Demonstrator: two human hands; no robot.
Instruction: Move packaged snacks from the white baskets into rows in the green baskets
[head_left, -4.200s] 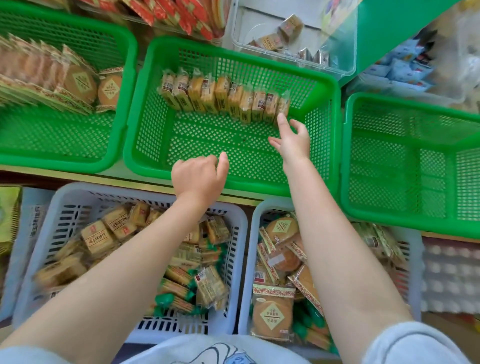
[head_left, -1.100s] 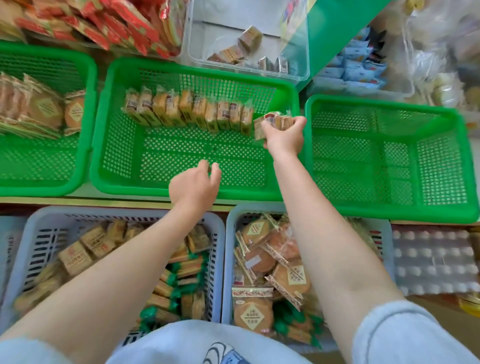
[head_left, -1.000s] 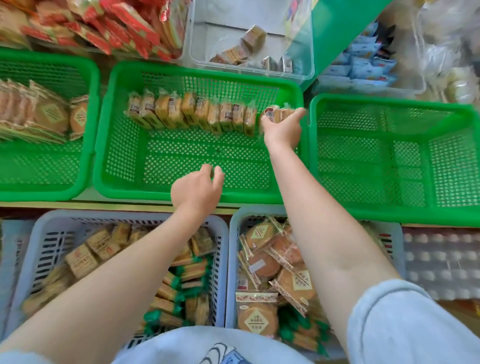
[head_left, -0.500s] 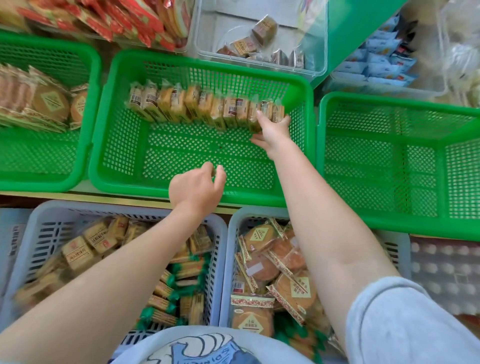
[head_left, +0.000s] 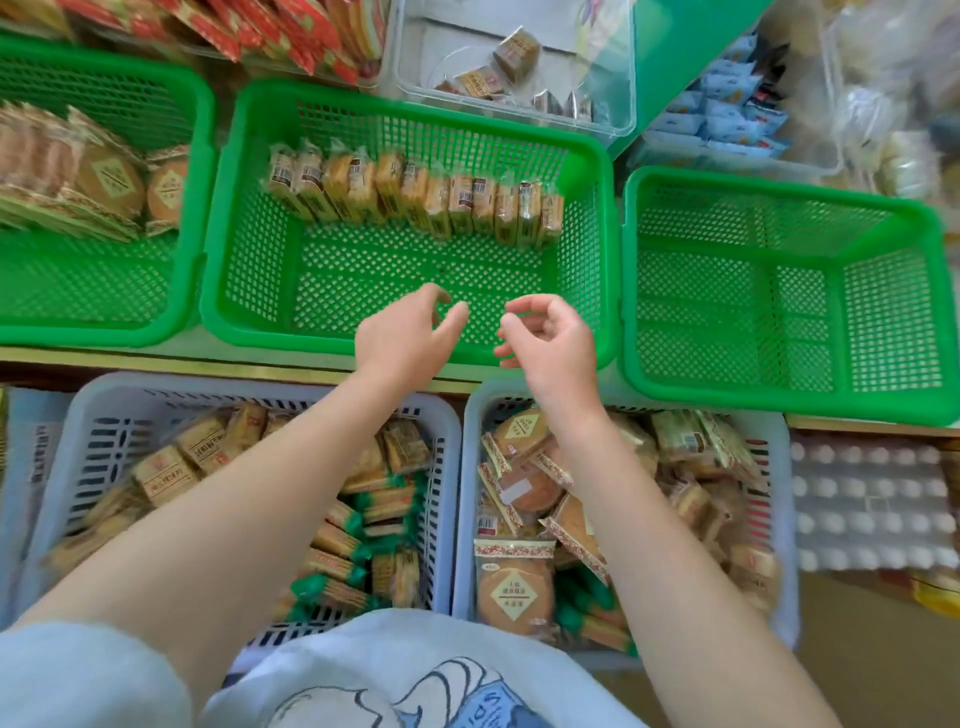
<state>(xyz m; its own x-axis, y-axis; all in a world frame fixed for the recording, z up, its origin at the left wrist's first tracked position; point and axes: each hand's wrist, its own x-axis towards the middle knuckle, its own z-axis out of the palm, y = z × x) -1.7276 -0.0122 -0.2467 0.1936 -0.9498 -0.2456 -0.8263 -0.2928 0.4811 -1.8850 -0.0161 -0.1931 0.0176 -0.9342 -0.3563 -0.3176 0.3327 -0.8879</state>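
A row of upright packaged snacks (head_left: 415, 195) lines the far wall of the middle green basket (head_left: 249, 312). My left hand (head_left: 402, 338) and my right hand (head_left: 553, 343) hover side by side over that basket's near rim, fingers loosely curled, nothing in either. Below them stand two white baskets: the left white basket (head_left: 67, 441) holds rectangular and green-wrapped snacks, the right white basket (head_left: 470, 467) holds round cakes in clear wrappers.
The left green basket (head_left: 187, 291) holds stacked round cakes. The right green basket (head_left: 779, 395) has nothing in it. A clear bin (head_left: 618, 78) with a few packets and red packets (head_left: 291, 31) sit behind. An egg tray (head_left: 872, 504) lies at the right.
My right hand set its snacks at the right end of the row, let go and drew back to the basket's near rim. My left hand rose slightly and opened its fingers.
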